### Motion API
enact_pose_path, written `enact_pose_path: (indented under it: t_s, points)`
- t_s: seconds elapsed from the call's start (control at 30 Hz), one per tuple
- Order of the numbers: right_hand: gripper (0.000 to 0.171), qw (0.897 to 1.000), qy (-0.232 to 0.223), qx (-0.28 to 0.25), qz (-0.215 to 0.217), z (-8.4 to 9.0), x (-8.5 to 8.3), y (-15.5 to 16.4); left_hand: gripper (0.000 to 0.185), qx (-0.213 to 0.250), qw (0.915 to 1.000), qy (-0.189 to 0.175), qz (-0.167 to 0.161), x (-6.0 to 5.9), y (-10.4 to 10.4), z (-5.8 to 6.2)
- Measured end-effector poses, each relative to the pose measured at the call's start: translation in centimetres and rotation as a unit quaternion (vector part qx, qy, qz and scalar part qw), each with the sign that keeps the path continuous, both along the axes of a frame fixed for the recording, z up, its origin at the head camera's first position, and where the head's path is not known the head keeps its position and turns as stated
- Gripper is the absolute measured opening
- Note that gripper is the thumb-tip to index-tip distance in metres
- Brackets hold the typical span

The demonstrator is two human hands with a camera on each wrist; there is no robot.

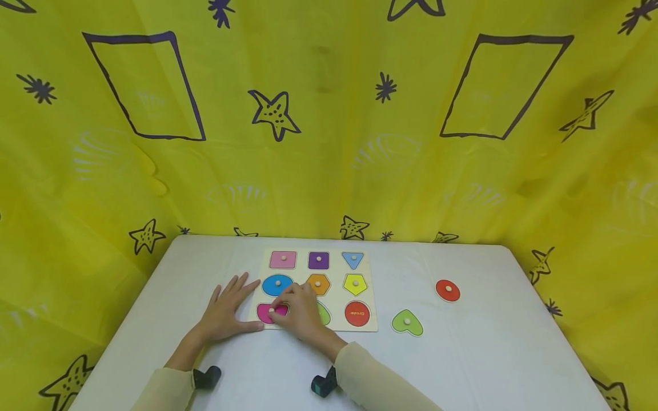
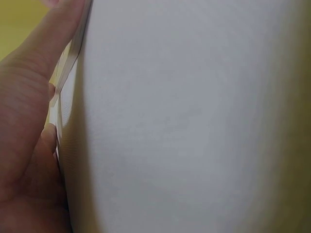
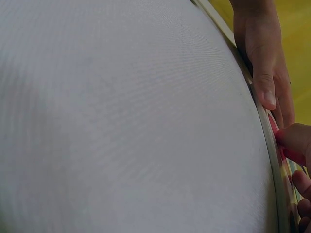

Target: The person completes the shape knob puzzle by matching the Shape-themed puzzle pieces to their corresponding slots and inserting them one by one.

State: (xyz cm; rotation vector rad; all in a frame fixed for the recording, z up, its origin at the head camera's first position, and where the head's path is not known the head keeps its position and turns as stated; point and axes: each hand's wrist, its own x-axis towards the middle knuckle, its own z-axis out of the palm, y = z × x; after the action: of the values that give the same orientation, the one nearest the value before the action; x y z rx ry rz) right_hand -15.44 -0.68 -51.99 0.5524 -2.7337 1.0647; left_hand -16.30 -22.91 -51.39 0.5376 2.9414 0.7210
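A pale puzzle board [image 1: 336,271] lies on the table, with knobbed coloured shapes in three rows. At its lower left corner, my right hand [image 1: 303,314] pinches the small knob of a magenta puzzle piece [image 1: 264,313] between thumb and index finger. In the right wrist view that magenta piece [image 3: 293,156] shows only as a sliver under the fingers. My left hand [image 1: 223,314] is spread on the table, its thumb and index finger touching the board's left edge. Behind my right hand, a green shape [image 1: 324,313] in the bottom row is partly hidden.
A green heart piece [image 1: 411,327] and a red round piece [image 1: 453,295] lie on the white table [image 1: 478,354] right of the board. The board's bottom right spot is a red circle [image 1: 357,321] printed "Circular". A yellow curtain [image 1: 329,171] hangs around the table.
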Motion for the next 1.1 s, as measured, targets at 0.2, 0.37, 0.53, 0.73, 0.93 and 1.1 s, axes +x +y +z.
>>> enact_pose_path:
  t_s: [0.2, 0.37, 0.53, 0.73, 0.93, 1.1]
  points:
    - [0.012, 1.0, -0.014, 0.015, 0.011, 0.3, -0.1, 0.2, 0.102, 0.0, 1.0, -0.003, 0.002, 0.0, 0.0, 0.0]
    - [0.017, 0.996, -0.04, 0.04, 0.068, 0.7, -0.7, 1.4, 0.102, -0.004, 1.0, -0.003, 0.002, 0.0, 0.0, 0.0]
    - [0.027, 0.989, -0.076, 0.002, 0.129, 1.5, -1.1, 3.5, 0.102, -0.009, 1.0, 0.001, 0.002, 0.1, 0.0, 0.0]
    - [0.03, 0.984, -0.064, -0.045, 0.157, 2.7, -1.1, 6.5, 0.104, -0.008, 0.9999, -0.009, 0.007, 0.0, 0.1, -0.1]
    - [0.028, 0.988, -0.031, -0.024, 0.151, 3.6, -0.4, 10.2, 0.105, -0.001, 0.9999, -0.008, 0.009, 0.0, 0.2, -0.1]
    - [0.029, 0.99, -0.035, -0.027, 0.136, 4.5, 0.4, 13.7, 0.105, 0.003, 0.9999, -0.007, 0.009, 0.0, 0.2, 0.0]
